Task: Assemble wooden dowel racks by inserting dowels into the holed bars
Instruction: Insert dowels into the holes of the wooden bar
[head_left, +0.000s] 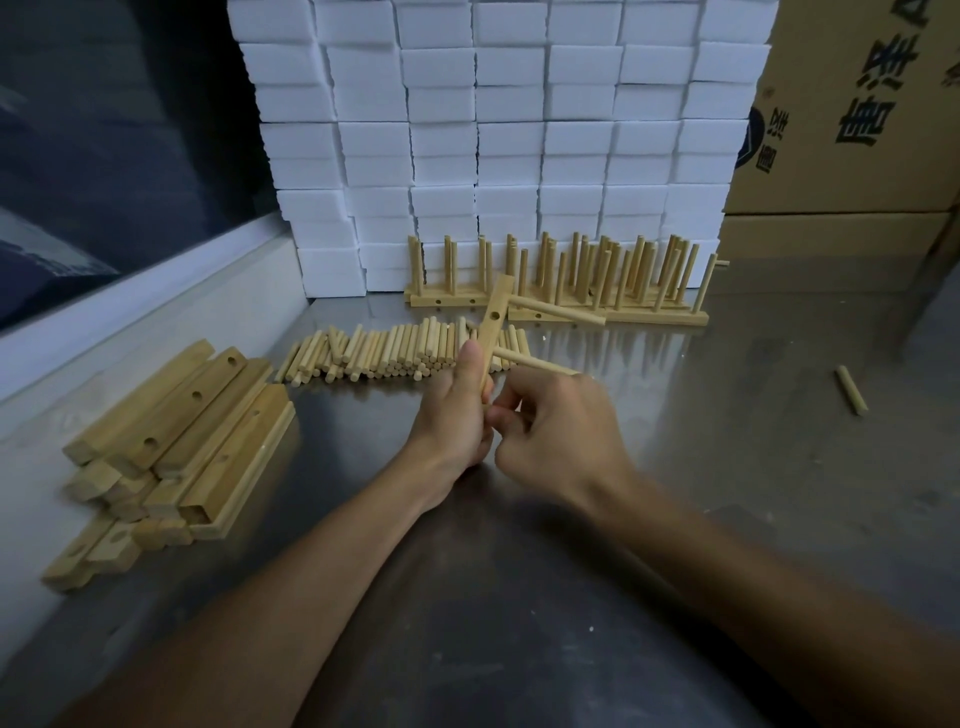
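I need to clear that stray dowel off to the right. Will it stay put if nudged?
Probably not: the stray dowel is a smooth round stick lying flat on a shiny metal table, so it likely rolls sideways. It looks stiff and light.

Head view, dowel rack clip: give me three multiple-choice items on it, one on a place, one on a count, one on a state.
1. Where does the pile of spare bars lie?
A. left of the hands
B. on the foam blocks
C. right of the hands

2. How many dowels stick out of the held bar?
A. none
B. two
C. five

3. What is the left hand doing?
A. resting flat on the table
B. gripping the bar
C. hanging idle

Key: 1 A, the pile sits at the table's left edge. 2 B, an upper dowel and a lower dowel project rightward. 3 B, its fingers curl round the bar, thumb up along it.
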